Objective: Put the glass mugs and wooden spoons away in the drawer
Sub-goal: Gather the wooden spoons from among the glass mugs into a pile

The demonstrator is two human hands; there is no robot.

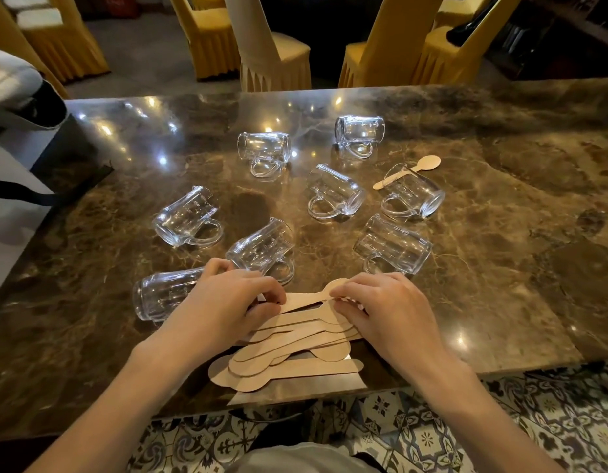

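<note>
At the left edge of the table sits a grey and black bag. Eight mugs lie on their sides across the marble top, handles resting on the stone. One of them, the near mug, lies just beside the left hand. That hand's fingers are curled, and its thumb and fingertips pinch the handle end of the top spoon. This spoon lies across a spoon pile, a loose fan of flat wooden spoons at the near table edge, between the two forearms. The right hand pinches the same top spoon at its bowl end, fingers bent over it. Farther right and well apart from the pile, a lone spoon rests on the table, its handle crossing behind the base of the right mug. Yellow-covered chairs stand beyond the far table edge.
</note>
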